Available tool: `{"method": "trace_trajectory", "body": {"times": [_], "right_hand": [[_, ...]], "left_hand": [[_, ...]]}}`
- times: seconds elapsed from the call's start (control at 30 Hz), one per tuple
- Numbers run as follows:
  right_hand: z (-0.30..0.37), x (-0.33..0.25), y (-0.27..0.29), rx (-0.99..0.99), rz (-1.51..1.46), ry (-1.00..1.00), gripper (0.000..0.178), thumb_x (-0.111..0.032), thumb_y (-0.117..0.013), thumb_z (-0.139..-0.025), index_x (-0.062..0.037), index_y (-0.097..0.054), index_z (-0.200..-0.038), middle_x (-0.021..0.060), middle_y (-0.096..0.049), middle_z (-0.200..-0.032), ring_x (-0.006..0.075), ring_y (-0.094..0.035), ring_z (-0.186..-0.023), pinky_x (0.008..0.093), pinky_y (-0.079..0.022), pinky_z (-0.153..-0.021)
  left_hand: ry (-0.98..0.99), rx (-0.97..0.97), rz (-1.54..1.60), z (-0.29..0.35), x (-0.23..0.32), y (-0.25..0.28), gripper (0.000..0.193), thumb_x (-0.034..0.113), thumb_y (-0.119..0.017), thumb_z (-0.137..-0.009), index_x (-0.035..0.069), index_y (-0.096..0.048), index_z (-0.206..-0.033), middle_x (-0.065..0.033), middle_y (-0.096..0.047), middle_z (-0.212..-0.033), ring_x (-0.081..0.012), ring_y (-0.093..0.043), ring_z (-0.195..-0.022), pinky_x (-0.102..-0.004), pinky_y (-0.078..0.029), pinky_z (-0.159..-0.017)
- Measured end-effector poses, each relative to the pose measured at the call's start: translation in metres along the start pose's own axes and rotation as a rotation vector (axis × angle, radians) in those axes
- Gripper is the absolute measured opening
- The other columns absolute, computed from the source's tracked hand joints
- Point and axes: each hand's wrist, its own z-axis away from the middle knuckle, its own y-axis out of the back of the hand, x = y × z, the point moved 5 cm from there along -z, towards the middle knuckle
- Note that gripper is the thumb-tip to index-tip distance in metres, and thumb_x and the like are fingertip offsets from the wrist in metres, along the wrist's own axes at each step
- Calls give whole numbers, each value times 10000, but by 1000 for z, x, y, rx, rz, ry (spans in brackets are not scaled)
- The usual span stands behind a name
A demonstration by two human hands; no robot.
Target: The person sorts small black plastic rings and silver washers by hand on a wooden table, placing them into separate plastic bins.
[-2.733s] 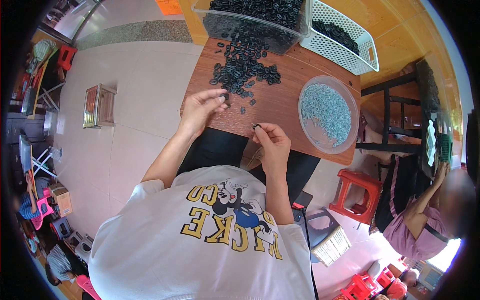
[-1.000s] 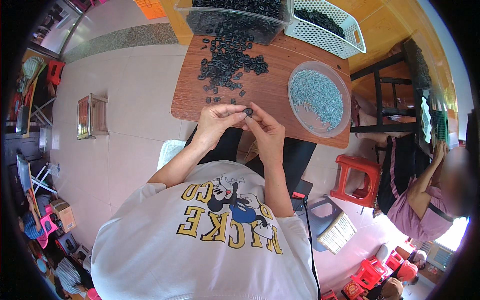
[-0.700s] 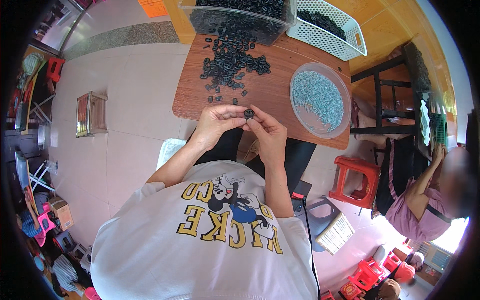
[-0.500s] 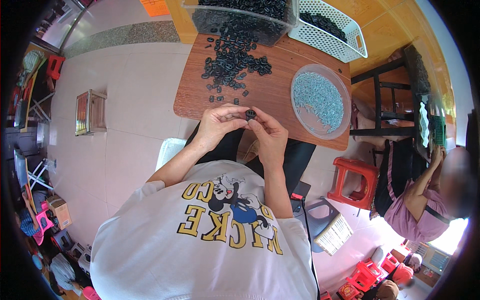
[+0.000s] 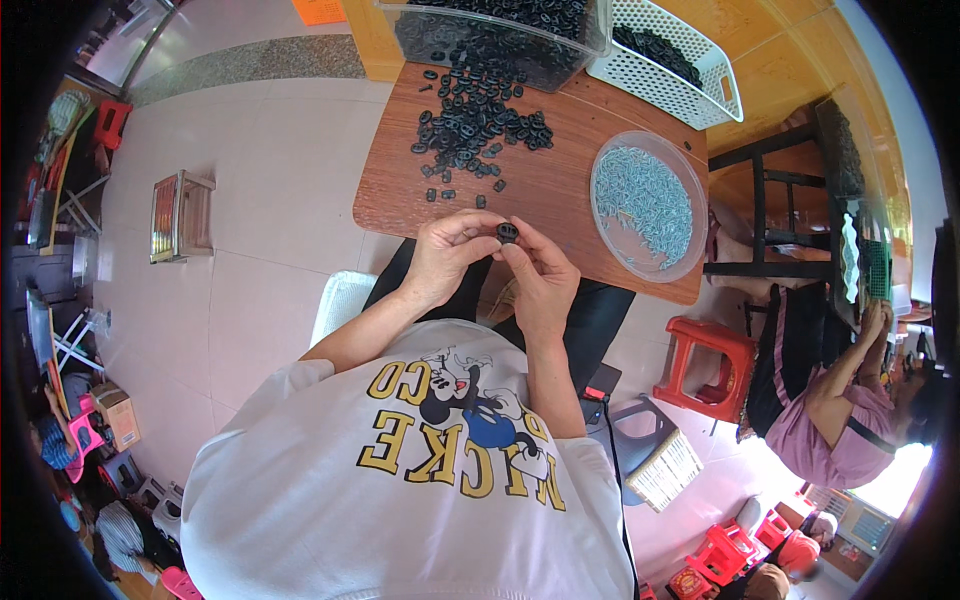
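Between my two hands, just off the table's near edge, is a small black plastic part (image 5: 507,232) with a rounded top and openings in it. My left hand (image 5: 450,252) pinches it from the left with thumb and fingers. From the other side, the thumb and fingers of my right hand (image 5: 541,272) close on it too. Beyond my hands a loose pile of small black oval plastic pieces (image 5: 470,125) lies on the brown wooden table (image 5: 560,190). To the right of the pile stands a round clear tub (image 5: 622,248) of small silvery-blue metal pins or screws.
At the table's far side stand a clear bin (image 5: 480,50) heaped with black pieces and a white perforated basket (image 5: 715,85) of black parts. A red stool (image 5: 705,365) and a seated person (image 5: 830,420) are to the right. A small wooden-topped metal stool (image 5: 182,218) stands left.
The black part has turned a little between my fingers, its openings facing differently. The table and its containers appear shifted slightly right in view.
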Motion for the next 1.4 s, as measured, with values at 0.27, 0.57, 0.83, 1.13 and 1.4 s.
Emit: {"method": "trace_trajectory", "body": {"times": [0.27,0.57,0.83,1.13,1.4], "right_hand": [[3,-5,-1,54,144,41,277,19,-631,-828,9,-628,-1105,63,-647,-903,111,-629,-776,195,-492,-693],[1,2,-4,35,114,83,255,24,-612,-841,44,-616,-1095,101,-663,-953,138,-644,-773,205,-505,-687],[-8,-6,-16,22,102,23,208,0,-640,-817,13,-659,-1024,56,-659,-869,102,-625,-745,207,-489,-665],[-195,-118,40,33,-37,292,835,-30,-663,-797,92,-88,-1389,191,-634,-965,197,-638,-856,253,-506,-702],[-132,-35,-3,-140,390,104,247,-140,-607,-865,10,-638,-1059,38,-664,-833,82,-589,-747,227,-457,-691]], "left_hand": [[-59,22,-95,1,1,0,199,-78,-584,-825,-44,-634,-1014,-90,-623,-960,-118,-612,-777,-213,-512,-699],[-73,51,-192,2,5,4,187,-59,-576,-841,-41,-635,-1018,-80,-620,-946,-106,-610,-775,-209,-514,-692],[-111,13,-209,2,9,4,219,-38,-554,-864,-35,-617,-1074,-112,-608,-1063,-122,-611,-851,-230,-520,-745],[-162,372,-57,-9,43,52,359,121,-490,-946,-26,-461,-1272,-159,-616,-1081,-192,-616,-949,-280,-500,-837],[-193,414,-919,-4,52,82,163,76,-684,-787,7,-685,-934,-68,-608,-853,-132,-568,-722,-266,-460,-650]]}}
